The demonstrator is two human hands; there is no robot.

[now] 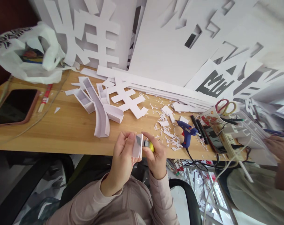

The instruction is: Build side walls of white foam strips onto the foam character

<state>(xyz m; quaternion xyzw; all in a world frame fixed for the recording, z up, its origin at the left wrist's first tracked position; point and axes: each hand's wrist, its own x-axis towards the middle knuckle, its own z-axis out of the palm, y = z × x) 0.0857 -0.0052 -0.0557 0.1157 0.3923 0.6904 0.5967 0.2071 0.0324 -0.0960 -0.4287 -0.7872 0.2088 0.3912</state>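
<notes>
My left hand is closed on a small white board piece, which has a bent, upright edge on its right side. In my right hand is a small yellow-and-grey object, held against the piece's right edge; its exact kind is partly hidden by my fingers. Both hands are above the table's front edge. Beyond them on the table lies a hollow white character form with raised side walls. Close to it is a flat white cut-out character.
A blue glue gun lies right of my hands among white scraps. Beyond it stand a cup with scissors and a power strip. A phone lies left. Another person's hand is far right.
</notes>
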